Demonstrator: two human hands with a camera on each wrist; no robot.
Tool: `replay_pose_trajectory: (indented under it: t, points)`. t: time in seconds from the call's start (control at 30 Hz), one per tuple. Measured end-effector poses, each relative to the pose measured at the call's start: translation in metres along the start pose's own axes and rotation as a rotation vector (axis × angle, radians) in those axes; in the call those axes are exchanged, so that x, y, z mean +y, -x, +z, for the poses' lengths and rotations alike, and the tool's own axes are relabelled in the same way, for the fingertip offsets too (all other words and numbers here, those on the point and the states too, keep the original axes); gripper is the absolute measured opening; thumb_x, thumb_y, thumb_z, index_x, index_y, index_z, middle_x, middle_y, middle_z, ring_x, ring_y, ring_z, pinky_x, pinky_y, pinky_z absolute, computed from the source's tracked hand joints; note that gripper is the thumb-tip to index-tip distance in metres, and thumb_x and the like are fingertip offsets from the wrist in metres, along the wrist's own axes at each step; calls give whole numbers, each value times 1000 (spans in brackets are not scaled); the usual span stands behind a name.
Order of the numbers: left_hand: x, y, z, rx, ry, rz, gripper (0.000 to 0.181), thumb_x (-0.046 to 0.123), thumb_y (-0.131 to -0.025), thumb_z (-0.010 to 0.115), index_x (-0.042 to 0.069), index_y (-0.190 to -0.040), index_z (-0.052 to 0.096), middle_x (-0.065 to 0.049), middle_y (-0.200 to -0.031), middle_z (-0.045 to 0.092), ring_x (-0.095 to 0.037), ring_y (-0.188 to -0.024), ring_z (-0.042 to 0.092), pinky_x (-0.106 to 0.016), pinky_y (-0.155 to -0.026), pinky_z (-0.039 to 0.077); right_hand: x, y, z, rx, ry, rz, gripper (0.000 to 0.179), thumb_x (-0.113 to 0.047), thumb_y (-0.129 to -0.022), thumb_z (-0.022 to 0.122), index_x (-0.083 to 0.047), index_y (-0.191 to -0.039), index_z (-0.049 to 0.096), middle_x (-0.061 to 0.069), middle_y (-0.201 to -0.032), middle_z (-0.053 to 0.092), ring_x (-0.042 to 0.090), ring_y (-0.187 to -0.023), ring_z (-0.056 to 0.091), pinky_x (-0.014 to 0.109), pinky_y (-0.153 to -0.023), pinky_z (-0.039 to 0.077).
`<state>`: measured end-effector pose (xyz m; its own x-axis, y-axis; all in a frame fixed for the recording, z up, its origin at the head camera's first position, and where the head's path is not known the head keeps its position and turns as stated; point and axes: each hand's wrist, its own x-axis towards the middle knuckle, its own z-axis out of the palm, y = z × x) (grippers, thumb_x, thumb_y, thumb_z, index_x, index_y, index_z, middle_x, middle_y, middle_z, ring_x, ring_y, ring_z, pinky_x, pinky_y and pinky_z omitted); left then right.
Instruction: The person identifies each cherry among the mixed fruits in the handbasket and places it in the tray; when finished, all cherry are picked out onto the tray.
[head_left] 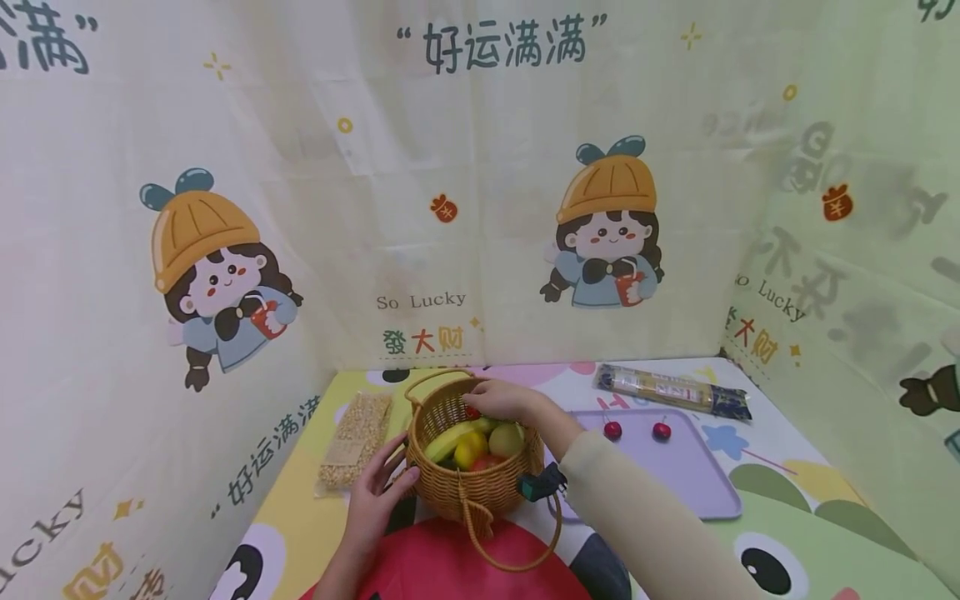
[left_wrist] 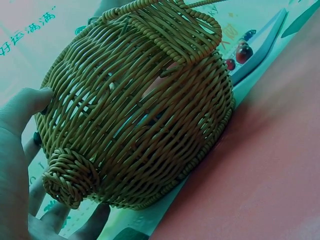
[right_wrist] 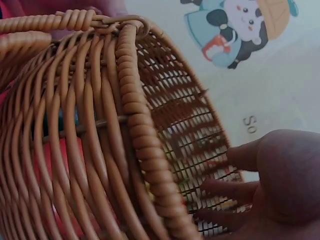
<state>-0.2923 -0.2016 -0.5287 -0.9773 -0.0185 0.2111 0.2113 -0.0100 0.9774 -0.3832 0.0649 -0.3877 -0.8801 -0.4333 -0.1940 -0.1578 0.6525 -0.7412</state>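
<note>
A round wicker basket (head_left: 457, 492) stands in front of me, holding a banana (head_left: 447, 439), a yellow lemon (head_left: 471, 450), a round greenish fruit (head_left: 506, 440) and a red fruit (head_left: 487, 462). My left hand (head_left: 378, 492) rests on its left side, thumb and spread fingers against the weave around a woven knob (left_wrist: 72, 177). Over the far rim, my right hand (head_left: 506, 400) reaches down into the opening with fingers extended, as the right wrist view shows. A small red thing (head_left: 471, 412) sits just beneath those fingertips. Part of the contents is hidden by the right hand.
To the right lies a lilac tray (head_left: 697, 483) bearing two cherries (head_left: 637, 431). A long packet of noodles (head_left: 672, 390) is behind it. Left of the basket lies a clear bag of pale grains (head_left: 356, 442). The basket's handle (head_left: 513, 569) hangs toward me, near a red round surface (head_left: 450, 567).
</note>
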Motion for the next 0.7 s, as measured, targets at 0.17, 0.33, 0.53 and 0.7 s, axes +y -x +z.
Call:
replay_pose_trajectory:
  t: [0.17,0.33,0.53,0.7]
  points:
    - [1,0,0,-3,-2,4,61,11,-106,76,19,-163,57,-4,-172,48,6,-139,59,-23,-102,60,4,-19,7,3,12,-58,47,-32,-117,53,-2,-148,69,16,-154,67,31,-145,60,49,-125,47]
    - [0,1,1,-3,7,-2,61,10,-105,76,17,-163,57,-6,-172,47,9,-137,59,-24,-102,60,5,-25,7,-25,42,-80,44,-22,-116,54,-2,-153,66,18,-152,68,36,-138,66,48,-113,58]
    - [1,1,2,-5,19,-15,61,12,-106,75,18,-163,56,-5,-173,46,9,-137,59,-25,-101,61,-3,-28,7,-9,202,-101,37,-20,-112,61,-6,-143,74,13,-143,74,19,-110,69,33,-90,60]
    - [0,0,1,1,22,-22,60,13,-107,75,19,-163,57,-7,-172,47,8,-137,60,-26,-99,62,-12,-33,10,-106,196,-84,38,-19,-111,62,-6,-144,74,13,-141,75,31,-114,73,46,-95,66]
